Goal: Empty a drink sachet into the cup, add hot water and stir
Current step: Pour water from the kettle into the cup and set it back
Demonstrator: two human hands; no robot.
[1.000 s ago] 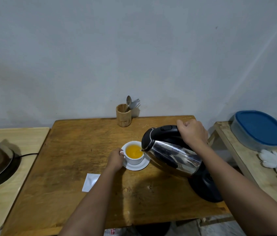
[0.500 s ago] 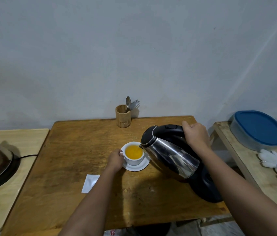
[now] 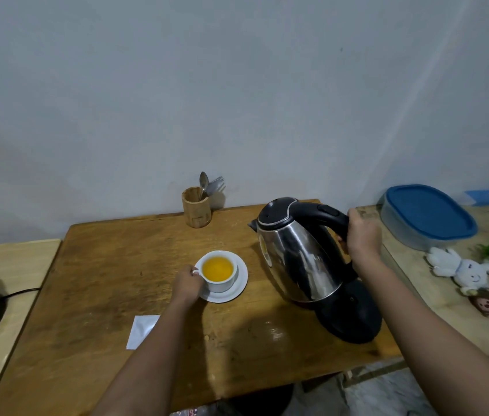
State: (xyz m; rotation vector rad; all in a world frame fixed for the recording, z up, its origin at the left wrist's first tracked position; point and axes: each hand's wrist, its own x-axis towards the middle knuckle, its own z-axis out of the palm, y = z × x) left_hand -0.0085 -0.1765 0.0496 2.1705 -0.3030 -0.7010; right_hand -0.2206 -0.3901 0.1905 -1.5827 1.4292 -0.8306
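Steam is not something I am seeing, but orange liquid is filling the cup [image 3: 218, 271], which is sitting on a saucer [image 3: 238, 288] on the wooden table [image 3: 111, 265]. I am watching the left hand [image 3: 187, 285] pinching the cup's handle. Right of the cup, the right hand [image 3: 362, 239] is gripping the kettle [image 3: 297, 250] handle, the kettle tilting just above its base [image 3: 352, 319]. Left of the cup, nearer the person, a sachet [image 3: 141, 330] is lying flat.

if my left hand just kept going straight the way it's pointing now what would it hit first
The left hand already rests at the handle of the cup, on its saucer. Going straight on, it would push the cup first; the kettle probably lies further along, though depth is unclear.
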